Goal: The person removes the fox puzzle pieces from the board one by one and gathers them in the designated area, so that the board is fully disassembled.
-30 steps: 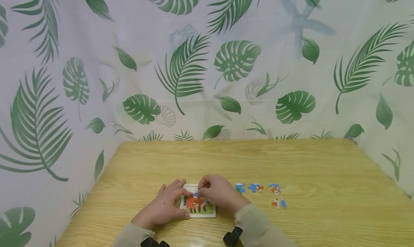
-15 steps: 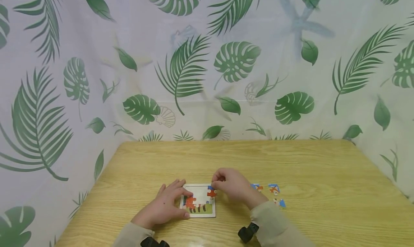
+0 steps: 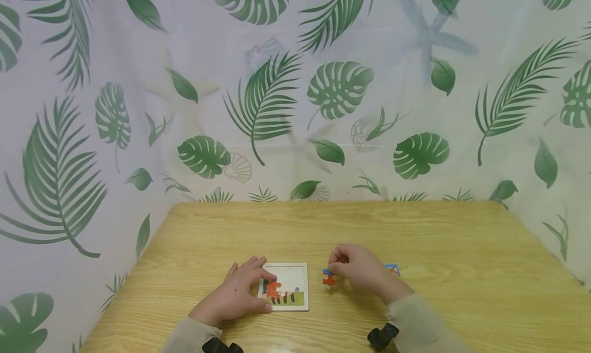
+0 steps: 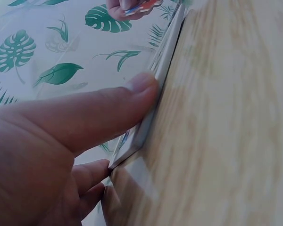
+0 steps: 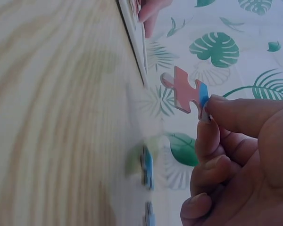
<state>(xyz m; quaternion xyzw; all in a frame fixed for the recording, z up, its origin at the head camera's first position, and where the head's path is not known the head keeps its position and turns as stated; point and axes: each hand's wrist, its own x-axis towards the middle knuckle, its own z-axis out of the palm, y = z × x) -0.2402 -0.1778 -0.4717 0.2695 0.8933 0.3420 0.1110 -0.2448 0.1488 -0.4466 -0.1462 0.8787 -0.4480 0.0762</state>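
Note:
A small puzzle tray (image 3: 306,286) with a pale rim lies on the table. Along its bottom sits a green strip with brown legs, and red pieces (image 3: 272,288) fill part of its left side. My left hand (image 3: 240,293) rests over the tray's left side, fingers spread, thumb against the near-left corner; in the left wrist view the thumb (image 4: 141,84) presses the tray's edge. To the right of the tray, my right hand (image 3: 365,273) pinches a red jigsaw piece (image 5: 186,92) with a blue edge between thumb and index finger, raised off the table.
A blue and orange loose piece (image 3: 392,269) shows behind the right hand; that arm hides others. Loose pieces (image 5: 147,168) stand edge-on in the right wrist view. The wooden table (image 3: 221,235) meets a leaf-patterned cloth (image 3: 286,137) at its back.
My right hand has lifted the red piece out of the tray and carried it rightward, past the rim. The tray's upper middle now shows bare base. My left hand has stayed put.

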